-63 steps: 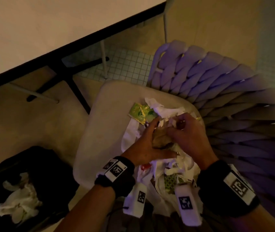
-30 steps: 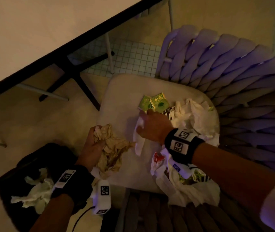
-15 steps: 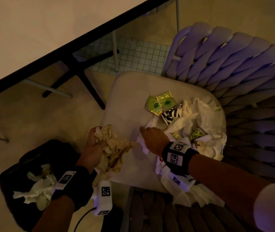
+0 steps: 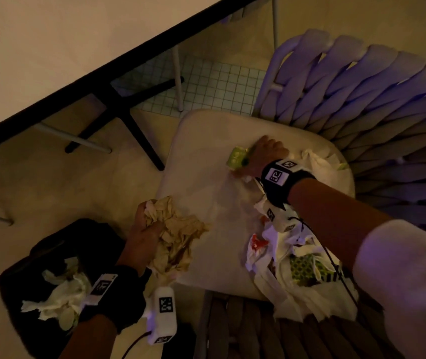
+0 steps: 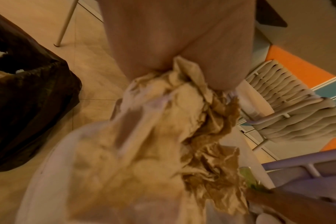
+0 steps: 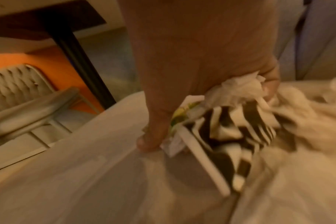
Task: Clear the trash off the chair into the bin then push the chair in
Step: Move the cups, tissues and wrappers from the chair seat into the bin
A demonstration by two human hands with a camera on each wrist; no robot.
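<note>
The chair's pale seat cushion (image 4: 201, 156) carries scattered trash. My left hand (image 4: 141, 237) grips a wad of crumpled brown paper (image 4: 178, 239) (image 5: 182, 121) at the seat's front left corner, beside the bin. My right hand (image 4: 263, 154) (image 6: 192, 60) reaches to the back of the seat and holds a bunch of white tissue (image 6: 238, 89), a black-and-white striped wrapper (image 6: 230, 131) and green packets (image 4: 237, 156). More white tissue and wrappers (image 4: 297, 265) lie under my right forearm. The black-lined bin (image 4: 51, 268) (image 5: 29, 91) stands on the floor at lower left, with white tissues inside.
A woven purple backrest (image 4: 362, 99) curves round the seat's right and far sides. A white table (image 4: 51, 47) with black legs (image 4: 126, 117) stands at the upper left. Another woven chair (image 5: 288, 106) is nearby. Beige floor lies between table, bin and chair.
My right hand has moved from the seat's middle to the back, gathering the green packets and striped wrapper with the tissue. My left hand still holds the brown paper by the bin.
</note>
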